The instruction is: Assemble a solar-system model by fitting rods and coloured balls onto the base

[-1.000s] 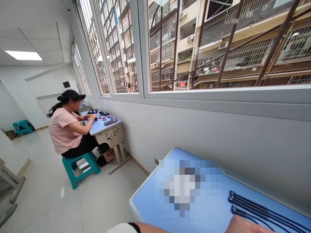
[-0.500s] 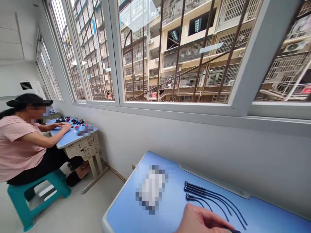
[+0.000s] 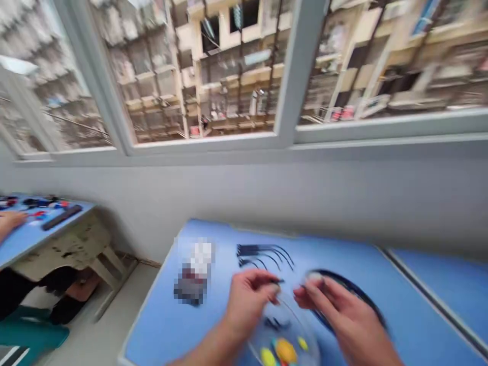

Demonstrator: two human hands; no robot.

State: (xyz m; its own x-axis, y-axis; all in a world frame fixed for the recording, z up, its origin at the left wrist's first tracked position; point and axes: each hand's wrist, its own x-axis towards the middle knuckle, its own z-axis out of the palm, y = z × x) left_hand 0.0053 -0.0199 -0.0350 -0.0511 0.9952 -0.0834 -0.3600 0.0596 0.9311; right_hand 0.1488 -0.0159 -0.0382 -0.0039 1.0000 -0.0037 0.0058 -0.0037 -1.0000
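My left hand [image 3: 249,295] is closed in a pinch on a small black piece [image 3: 281,281] that pokes out past the fingertips. To its right, my right hand [image 3: 343,305] is also pinched, its fingertips blurred; whatever they hold is too smeared to name. Below and between the hands sits a clear round container [image 3: 314,351] holding yellow, orange and dark pieces. A dark round rim [image 3: 366,295] lies on the table, partly hidden behind my right hand. Several black cable-like strips [image 3: 263,249] lie side by side just beyond my left hand.
A pixelated object [image 3: 196,272] lies at the left of the blue table [image 3: 160,315]. A gap [image 3: 430,295] separates another blue tabletop at right. Far left, another person's hand [image 3: 13,219] rests at a desk with small parts. Wall and windows stand behind.
The view has swung to the right. Both my hands, the clear container and the dark rim now show, where before only one hand was at the bottom edge. The black strips lie still.
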